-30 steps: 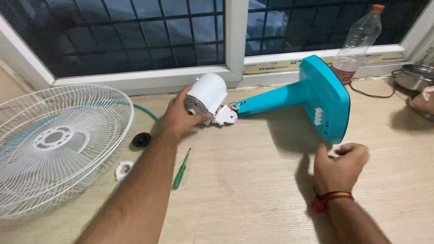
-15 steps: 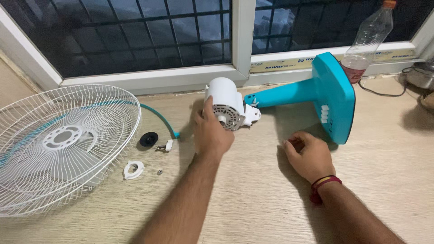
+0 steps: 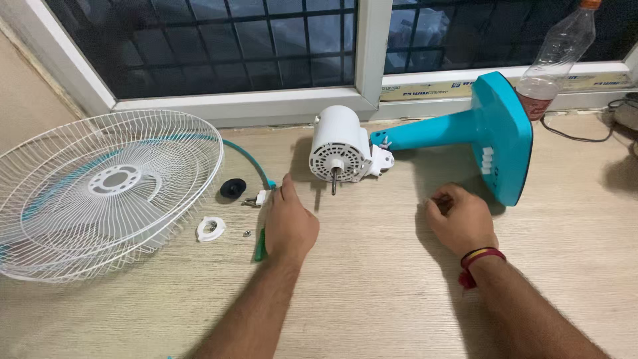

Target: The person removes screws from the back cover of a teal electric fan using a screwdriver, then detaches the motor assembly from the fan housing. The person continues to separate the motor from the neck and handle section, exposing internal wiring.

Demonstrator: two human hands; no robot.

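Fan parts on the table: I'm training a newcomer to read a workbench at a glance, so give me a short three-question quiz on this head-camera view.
1. True or false: the left hand is gripping the motor.
2. Which lies closest to the left hand? A) bottle B) green screwdriver C) fan guard
3. Fill in: the motor's shaft points toward the ___, away from the window.

Key
1. False: the hand rests on the table, apart from the motor.
2. B
3. Camera. The right hand rests beside the teal base.
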